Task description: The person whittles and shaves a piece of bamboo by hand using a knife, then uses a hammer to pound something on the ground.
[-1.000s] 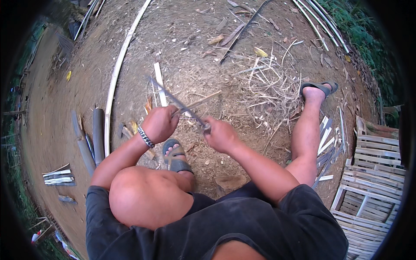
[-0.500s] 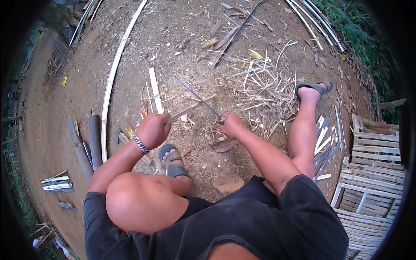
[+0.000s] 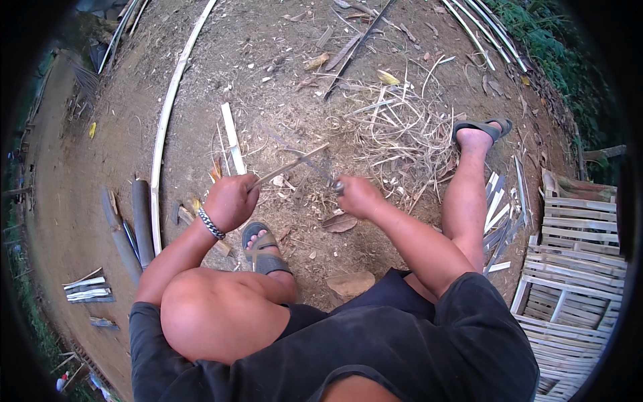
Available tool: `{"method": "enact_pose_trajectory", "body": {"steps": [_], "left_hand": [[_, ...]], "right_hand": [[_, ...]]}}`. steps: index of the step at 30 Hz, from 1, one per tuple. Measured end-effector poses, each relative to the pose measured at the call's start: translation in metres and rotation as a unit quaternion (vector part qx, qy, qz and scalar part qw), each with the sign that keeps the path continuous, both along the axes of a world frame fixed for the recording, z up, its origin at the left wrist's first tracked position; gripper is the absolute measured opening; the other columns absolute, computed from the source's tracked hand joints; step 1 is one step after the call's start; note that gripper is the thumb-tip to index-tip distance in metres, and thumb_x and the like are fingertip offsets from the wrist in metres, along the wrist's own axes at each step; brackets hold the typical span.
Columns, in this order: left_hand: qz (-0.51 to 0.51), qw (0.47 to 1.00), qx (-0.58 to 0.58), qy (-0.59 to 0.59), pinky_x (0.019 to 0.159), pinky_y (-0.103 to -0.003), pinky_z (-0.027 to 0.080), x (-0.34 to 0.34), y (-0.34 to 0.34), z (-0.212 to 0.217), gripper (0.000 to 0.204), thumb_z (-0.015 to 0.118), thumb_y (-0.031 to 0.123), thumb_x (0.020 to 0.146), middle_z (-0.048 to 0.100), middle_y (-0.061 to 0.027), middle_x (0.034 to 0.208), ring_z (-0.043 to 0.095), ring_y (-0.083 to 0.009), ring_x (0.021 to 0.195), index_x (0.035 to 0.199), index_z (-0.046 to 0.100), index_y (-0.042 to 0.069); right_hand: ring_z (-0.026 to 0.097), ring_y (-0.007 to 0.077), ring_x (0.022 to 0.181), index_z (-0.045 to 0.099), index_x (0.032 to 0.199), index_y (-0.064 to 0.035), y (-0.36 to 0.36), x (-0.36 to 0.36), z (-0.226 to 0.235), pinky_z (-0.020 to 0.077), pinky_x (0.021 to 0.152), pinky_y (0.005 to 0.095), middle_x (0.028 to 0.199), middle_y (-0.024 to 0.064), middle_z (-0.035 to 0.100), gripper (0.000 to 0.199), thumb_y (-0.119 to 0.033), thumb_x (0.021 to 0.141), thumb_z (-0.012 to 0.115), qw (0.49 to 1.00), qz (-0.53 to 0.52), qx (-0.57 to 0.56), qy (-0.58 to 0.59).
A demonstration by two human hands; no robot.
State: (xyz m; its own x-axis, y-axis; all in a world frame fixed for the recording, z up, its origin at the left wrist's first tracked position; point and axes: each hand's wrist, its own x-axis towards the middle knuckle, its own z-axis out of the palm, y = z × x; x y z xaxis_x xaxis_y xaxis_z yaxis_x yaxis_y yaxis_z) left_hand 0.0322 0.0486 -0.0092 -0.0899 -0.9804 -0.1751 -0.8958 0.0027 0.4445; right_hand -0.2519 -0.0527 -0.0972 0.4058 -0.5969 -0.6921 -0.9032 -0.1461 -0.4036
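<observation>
My left hand [image 3: 232,202], with a chain bracelet at its wrist, is closed around one end of a thin bamboo strip [image 3: 289,165]. The strip slants up and to the right, away from my fist. My right hand [image 3: 362,198] grips the handle of a long, narrow knife [image 3: 339,188]. Its blade is smeared by motion and points up and left, crossing the strip near the strip's far end. Whether blade and strip touch, I cannot tell. Beyond my right hand lies a heap of pale shavings [image 3: 405,137] on the dirt.
A hammer [image 3: 184,213] lies partly hidden by my left forearm. Dark bamboo lengths [image 3: 142,214] and a long pale strip [image 3: 167,114] lie at the left. Split pieces [image 3: 495,208] lie beside my right leg, near a slatted bamboo rack [image 3: 579,254]. A wood block [image 3: 351,285] sits between my legs.
The knife blade, sharp before, is now blurred, and the right hand has shifted slightly. The strip stays in my left hand. The whole view has slid a little.
</observation>
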Motion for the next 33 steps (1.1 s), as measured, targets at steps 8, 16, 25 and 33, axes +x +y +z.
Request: {"method": "enact_pose_trajectory", "body": {"steps": [8, 16, 25, 33], "left_hand": [[-0.112, 0.990, -0.040, -0.081, 0.056, -0.047, 0.054, -0.002, 0.004, -0.006, 0.010, 0.062, 0.014, 0.087, 0.065, -0.0134, 0.068, 0.066, -0.0347, 0.063, 0.081, 0.057, 0.007], [-0.192, 0.972, -0.058, -0.119, 0.052, -0.042, 0.052, -0.012, 0.001, 0.003, 0.010, 0.064, 0.012, 0.084, 0.060, -0.0088, 0.067, 0.065, -0.0291, 0.061, 0.091, 0.060, 0.006], [-0.142, 0.987, -0.023, -0.077, 0.057, -0.043, 0.053, -0.007, 0.000, 0.000, 0.010, 0.064, 0.014, 0.088, 0.065, -0.0130, 0.071, 0.066, -0.0327, 0.063, 0.095, 0.065, 0.006], [-0.098, 0.994, -0.020, -0.045, 0.059, -0.044, 0.054, -0.002, 0.002, -0.005, 0.010, 0.064, 0.014, 0.089, 0.066, -0.0155, 0.073, 0.066, -0.0350, 0.064, 0.093, 0.066, 0.005]], "right_hand": [[0.067, 0.0335, 0.100, 0.063, 0.122, -0.0109, -0.004, -0.042, -0.040, 0.0538, 0.092, 0.0439, 0.107, 0.0193, 0.069, 0.035, -0.010, 0.087, 0.061, 0.997, -0.072, 0.028, 0.005], [0.068, 0.0320, 0.097, 0.062, 0.122, -0.0088, -0.005, -0.018, -0.023, 0.0546, 0.090, 0.0445, 0.107, 0.0188, 0.069, 0.034, -0.011, 0.088, 0.061, 0.998, -0.054, 0.024, -0.010], [0.066, 0.0335, 0.109, 0.057, 0.135, -0.0113, 0.003, -0.025, -0.053, 0.0531, 0.093, 0.0455, 0.119, 0.0189, 0.067, 0.049, -0.011, 0.087, 0.063, 0.998, -0.054, -0.020, -0.016], [0.064, 0.0375, 0.111, 0.055, 0.137, -0.0100, -0.003, -0.043, -0.064, 0.0502, 0.099, 0.0445, 0.122, 0.0214, 0.066, 0.054, -0.015, 0.084, 0.066, 0.998, -0.068, -0.004, 0.003]]}}
